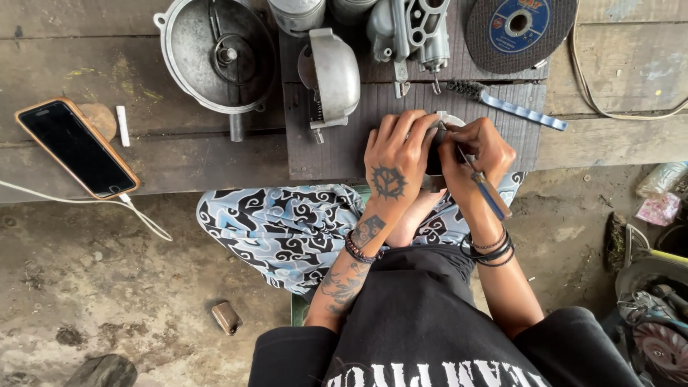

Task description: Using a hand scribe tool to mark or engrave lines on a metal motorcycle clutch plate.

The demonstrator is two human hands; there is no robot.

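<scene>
Two hands work at a dark plank bench's [179, 161] near edge, above a stained concrete floor [86, 287]. The left hand [393, 161] curls closed around a small metal part [446, 120]; the right hand [479, 147] pinches a blue-handled tool [489, 192] against it. Behind lie a round metal cover [215, 54], cutting disc [517, 29] and phone [77, 147].

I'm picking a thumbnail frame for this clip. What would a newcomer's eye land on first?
First, the two hands at centre: the left hand clasps a small metal part while the right hand works it with a blue-handled tool. Next, the round metal housing at top left and the phone at far left.
</scene>
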